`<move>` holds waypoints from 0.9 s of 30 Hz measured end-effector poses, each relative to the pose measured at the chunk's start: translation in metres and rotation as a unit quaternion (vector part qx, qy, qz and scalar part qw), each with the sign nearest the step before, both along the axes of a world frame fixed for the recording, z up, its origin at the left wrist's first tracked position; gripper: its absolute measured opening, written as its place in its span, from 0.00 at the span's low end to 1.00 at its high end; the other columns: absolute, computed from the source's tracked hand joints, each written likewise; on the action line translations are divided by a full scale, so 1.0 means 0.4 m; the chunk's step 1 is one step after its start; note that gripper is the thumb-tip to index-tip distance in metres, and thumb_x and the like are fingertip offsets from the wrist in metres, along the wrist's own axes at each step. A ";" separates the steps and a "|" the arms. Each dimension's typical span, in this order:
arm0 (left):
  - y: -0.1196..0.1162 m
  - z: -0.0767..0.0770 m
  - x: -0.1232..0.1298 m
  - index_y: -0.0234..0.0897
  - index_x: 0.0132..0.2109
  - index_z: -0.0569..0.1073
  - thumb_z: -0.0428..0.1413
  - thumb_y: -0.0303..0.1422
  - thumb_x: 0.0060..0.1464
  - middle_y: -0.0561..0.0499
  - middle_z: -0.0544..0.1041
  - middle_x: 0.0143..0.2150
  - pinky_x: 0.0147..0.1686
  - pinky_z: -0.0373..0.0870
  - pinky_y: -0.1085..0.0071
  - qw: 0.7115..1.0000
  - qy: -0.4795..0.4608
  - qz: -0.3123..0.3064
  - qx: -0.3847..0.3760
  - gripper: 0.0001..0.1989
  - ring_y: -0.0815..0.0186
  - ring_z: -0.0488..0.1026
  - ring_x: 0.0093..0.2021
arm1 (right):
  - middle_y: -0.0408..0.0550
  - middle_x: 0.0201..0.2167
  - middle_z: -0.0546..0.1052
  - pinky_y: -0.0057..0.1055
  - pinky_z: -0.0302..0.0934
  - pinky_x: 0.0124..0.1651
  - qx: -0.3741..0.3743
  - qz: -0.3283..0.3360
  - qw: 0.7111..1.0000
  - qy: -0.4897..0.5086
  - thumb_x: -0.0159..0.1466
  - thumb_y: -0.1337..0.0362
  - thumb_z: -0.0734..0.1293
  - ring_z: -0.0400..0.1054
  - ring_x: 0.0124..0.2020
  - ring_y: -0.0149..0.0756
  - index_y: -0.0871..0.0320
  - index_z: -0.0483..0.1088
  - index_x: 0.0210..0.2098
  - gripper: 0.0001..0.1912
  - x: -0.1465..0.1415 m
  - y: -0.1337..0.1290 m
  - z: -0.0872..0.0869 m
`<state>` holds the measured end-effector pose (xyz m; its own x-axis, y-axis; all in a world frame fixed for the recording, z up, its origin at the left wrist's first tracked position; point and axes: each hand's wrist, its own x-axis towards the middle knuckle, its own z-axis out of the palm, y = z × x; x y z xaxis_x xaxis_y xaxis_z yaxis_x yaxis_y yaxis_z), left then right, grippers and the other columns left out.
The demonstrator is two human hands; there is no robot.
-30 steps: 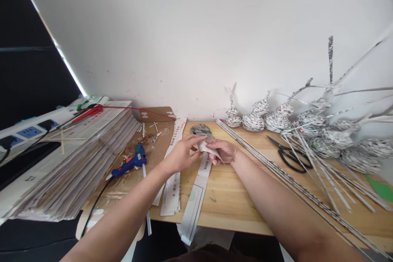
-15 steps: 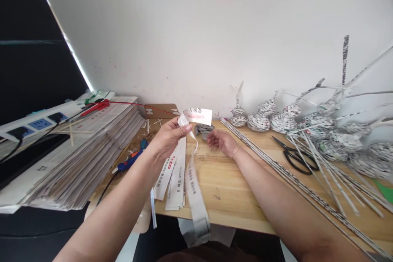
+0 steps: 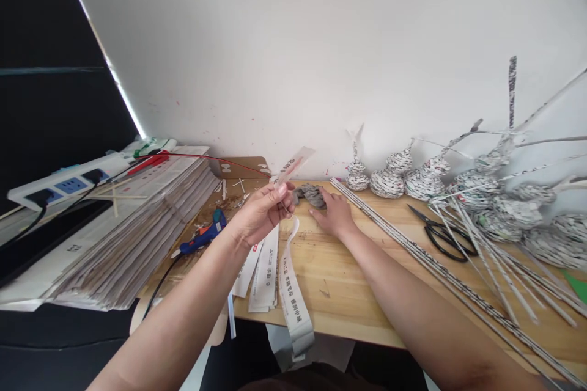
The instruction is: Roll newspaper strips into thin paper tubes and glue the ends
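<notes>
My left hand point(image 3: 268, 211) pinches a printed paper strip point(image 3: 291, 293). One end of the strip sticks up above the fingers; the rest curls down over the table's front edge. My right hand point(image 3: 337, 214) rests on a crumpled grey cloth point(image 3: 313, 195) near the wall, its fingers curled over the right side with the thumb in front. Part of the cloth is hidden by the fingers. Under my left forearm, more printed paper strips point(image 3: 265, 281) lie fanned out on the wooden table point(image 3: 348, 293).
A blue glue gun point(image 3: 204, 238) lies left of my left arm, beside a tall paper stack point(image 3: 183, 208) topped by a power strip point(image 3: 68, 180). To the right are long rolled paper sticks point(image 3: 403, 241), black scissors point(image 3: 443, 235) and several woven paper gourds point(image 3: 392, 177) along the wall.
My right hand has moved onto the grey cloth and its fingers have come down on it. My left hand has turned and lowered slightly, tilting the strip's upper end.
</notes>
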<state>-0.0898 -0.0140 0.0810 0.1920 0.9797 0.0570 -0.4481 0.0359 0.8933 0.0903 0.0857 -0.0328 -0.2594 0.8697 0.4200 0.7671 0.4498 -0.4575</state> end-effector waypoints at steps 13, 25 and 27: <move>-0.012 -0.098 0.059 0.32 0.43 0.73 0.56 0.34 0.52 0.47 0.72 0.36 0.35 0.65 0.72 0.992 0.062 -0.098 -0.046 0.12 0.68 0.71 0.35 | 0.47 0.24 0.75 0.29 0.51 0.31 -0.084 -0.005 0.996 -0.003 0.65 0.48 0.52 0.67 0.29 0.37 0.56 0.72 0.28 0.26 0.015 0.004 0.010; 0.093 -0.139 0.066 0.36 0.45 0.70 0.54 0.49 0.51 0.52 0.70 0.29 0.17 0.61 0.77 0.990 0.060 -0.080 -0.097 0.21 0.70 0.71 0.22 | 0.55 0.38 0.75 0.39 0.55 0.44 0.026 -0.169 0.983 0.067 0.64 0.53 0.56 0.66 0.42 0.47 0.60 0.70 0.40 0.19 0.041 0.046 -0.003; 0.101 -0.159 0.058 0.35 0.43 0.72 0.52 0.51 0.52 0.51 0.70 0.28 0.19 0.63 0.76 0.990 0.048 -0.075 -0.107 0.23 0.70 0.71 0.22 | 0.55 0.42 0.75 0.42 0.54 0.47 0.007 -0.171 0.983 0.059 0.64 0.54 0.56 0.66 0.46 0.49 0.60 0.69 0.44 0.19 0.041 0.051 -0.010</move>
<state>-0.0666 0.0264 0.0172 0.3300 0.9276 -0.1750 -0.3372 0.2890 0.8960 0.1066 0.1060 -0.0367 0.0983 0.8916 0.4421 0.8166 0.1817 -0.5479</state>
